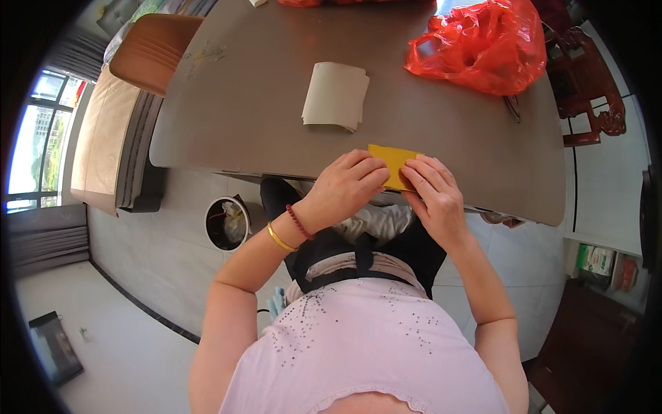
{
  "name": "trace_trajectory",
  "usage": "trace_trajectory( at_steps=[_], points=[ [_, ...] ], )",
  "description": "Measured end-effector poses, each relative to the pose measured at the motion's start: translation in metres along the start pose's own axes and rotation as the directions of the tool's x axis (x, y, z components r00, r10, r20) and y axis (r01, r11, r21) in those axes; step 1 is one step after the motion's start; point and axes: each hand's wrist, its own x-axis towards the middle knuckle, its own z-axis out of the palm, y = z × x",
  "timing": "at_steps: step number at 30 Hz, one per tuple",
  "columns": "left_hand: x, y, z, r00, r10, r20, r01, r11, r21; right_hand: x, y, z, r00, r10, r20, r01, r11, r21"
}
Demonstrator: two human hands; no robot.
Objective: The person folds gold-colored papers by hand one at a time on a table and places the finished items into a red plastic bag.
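Note:
A piece of yellow paper (392, 161), flat and roughly rectangular, lies at the near edge of the grey-brown table (248, 119). The fingers of my left hand (351, 181) press on its left part, with a red bead bracelet and a gold bangle at that wrist. On its right part rest the fingers of my right hand (437, 194). Both hands cover portions of the paper, so whether it is folded or layered I cannot tell. Beyond it on the tabletop sits a small stack of cream paper sheets (336, 95), slightly curled at the near edge.
A crumpled red plastic bag (481, 52) stands at the table's far right, a thin metal object (512, 108) beside it. A brown chair (155, 49) is at the far left. On the floor, left of my legs, stands a lined waste bin (227, 222).

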Motion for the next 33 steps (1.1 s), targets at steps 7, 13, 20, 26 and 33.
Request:
trace_trajectory(
  at_steps=[7, 13, 20, 26, 33],
  points=[
    [0.001, 0.003, -0.004, 0.993, -0.114, -0.014, 0.112, 0.990, -0.089, -0.006, 0.008, 0.005, 0.999, 0.026, 0.032, -0.027, 0.999, 0.043],
    [0.004, 0.002, -0.006, 0.989, -0.146, 0.009, 0.146, 0.982, -0.118, -0.004, 0.010, 0.004, 0.998, 0.054, 0.045, -0.057, 0.995, 0.077],
    [0.004, 0.000, -0.003, 0.985, -0.170, -0.029, 0.165, 0.976, -0.140, -0.001, 0.014, 0.004, 0.995, 0.087, 0.053, -0.094, 0.987, 0.129],
    [0.016, 0.004, -0.003, 0.942, -0.335, -0.014, 0.324, 0.920, -0.219, 0.010, 0.019, 0.002, 0.991, 0.113, 0.075, -0.125, 0.978, 0.169],
    [0.021, 0.003, 0.009, 0.931, -0.359, -0.065, 0.341, 0.920, -0.191, 0.015, 0.015, 0.008, 0.973, 0.226, 0.046, -0.230, 0.965, 0.125]
  ],
)
